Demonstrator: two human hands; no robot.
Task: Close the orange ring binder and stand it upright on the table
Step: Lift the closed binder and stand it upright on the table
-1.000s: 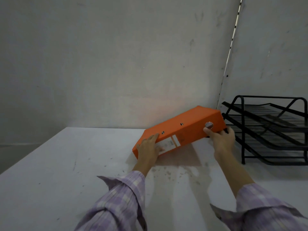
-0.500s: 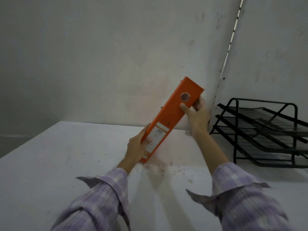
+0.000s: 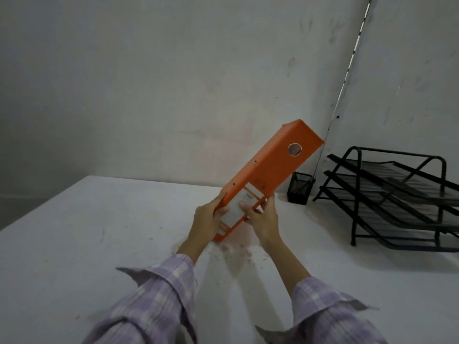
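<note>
Both hands clamped low on the closed orange cardboard ring binder [image 3: 263, 177] at centre frame: left hand [image 3: 210, 220] wrapped round the left edge with the thumb on the white spine label [image 3: 239, 207], right hand [image 3: 264, 218] cupping the right side, thumb pressed to the same label. Binder shut, tilted steeply, top corner leaning toward the upper right of the frame, bottom corner down at or just above the scuffed white table [image 3: 99, 244]; contact itself too hard to judge. Round metal finger hole [image 3: 294, 149] high on the spine, facing the camera.

Closing looks done; standing-up step in hand, roughly past halfway by the tilt. Next move likely calls for swinging the top back toward the left until the spine sits vertical, planting the whole bottom edge flat, then easing both grips off without nudging it.

Right of the binder, near the wall corner, a small black mesh pen cup [image 3: 300, 188]: interior not visible, contents unclear. Farther right, a black wire three-tier letter tray [image 3: 397, 194], with no papers visible in the tiers.
</note>
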